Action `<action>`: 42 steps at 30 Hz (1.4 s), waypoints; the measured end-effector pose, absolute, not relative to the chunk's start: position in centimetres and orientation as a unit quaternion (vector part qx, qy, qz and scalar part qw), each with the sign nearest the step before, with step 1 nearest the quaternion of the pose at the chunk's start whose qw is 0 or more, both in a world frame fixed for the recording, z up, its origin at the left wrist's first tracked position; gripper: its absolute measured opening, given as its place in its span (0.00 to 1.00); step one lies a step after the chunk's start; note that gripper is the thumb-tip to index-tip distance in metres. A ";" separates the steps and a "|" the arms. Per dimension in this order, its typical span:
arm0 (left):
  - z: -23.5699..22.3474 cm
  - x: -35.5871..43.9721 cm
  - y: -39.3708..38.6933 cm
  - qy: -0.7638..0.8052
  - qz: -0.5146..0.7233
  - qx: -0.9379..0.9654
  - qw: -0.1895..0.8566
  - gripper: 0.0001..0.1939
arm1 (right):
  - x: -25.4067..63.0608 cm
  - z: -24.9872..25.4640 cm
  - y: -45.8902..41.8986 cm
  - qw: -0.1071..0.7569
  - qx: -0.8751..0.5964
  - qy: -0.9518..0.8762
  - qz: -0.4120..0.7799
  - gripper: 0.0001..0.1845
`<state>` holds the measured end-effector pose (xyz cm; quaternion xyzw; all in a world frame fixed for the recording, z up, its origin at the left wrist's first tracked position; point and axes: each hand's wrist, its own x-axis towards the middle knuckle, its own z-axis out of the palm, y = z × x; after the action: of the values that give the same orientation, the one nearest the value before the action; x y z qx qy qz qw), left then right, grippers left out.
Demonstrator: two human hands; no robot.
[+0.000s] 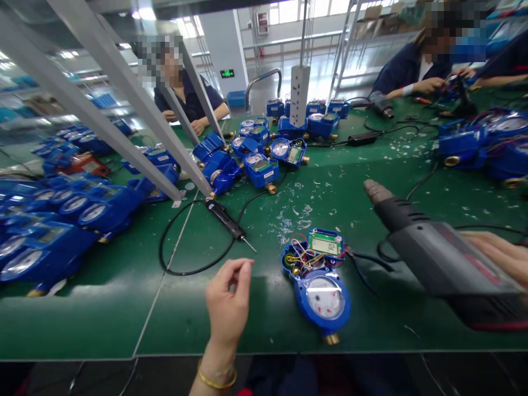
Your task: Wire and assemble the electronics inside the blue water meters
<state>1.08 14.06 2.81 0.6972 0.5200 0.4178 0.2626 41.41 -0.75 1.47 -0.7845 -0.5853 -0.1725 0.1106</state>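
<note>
Blue water meter point(319, 291) reads 02; left grip point(227, 302) pinched, right grip point(495, 253) clasps heat gun point(429, 247).

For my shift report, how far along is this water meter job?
Looks done: the blue water meters massed at the left look closed. In hand: the right hand holds a heat gun near an opened meter with its wired display board exposed; the left hand is beside that meter. Left: possibly the meter pile mid-bench, though its state is hard to tell.
</note>
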 end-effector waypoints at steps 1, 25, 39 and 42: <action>3.7 2.2 13.9 0.492 0.415 0.713 0.277 0.11 | 42.6 1.2 -0.9 0.115 -0.772 -0.600 -0.175 0.20; 6.2 9.2 15.1 0.441 0.298 0.620 0.577 0.05 | 24.1 3.6 8.7 0.441 -0.565 -0.693 0.070 0.04; 5.1 7.3 16.8 0.502 0.413 0.585 0.485 0.11 | 24.0 2.4 8.4 0.488 -0.564 -0.658 0.101 0.05; 5.8 7.0 16.1 0.539 0.370 0.655 0.380 0.15 | 24.0 2.6 8.4 0.485 -0.561 -0.662 0.108 0.05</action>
<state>6.96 16.12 5.81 0.6547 0.5386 0.3696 0.3804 24.03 8.43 2.55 -0.5611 -0.6620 0.1085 0.4849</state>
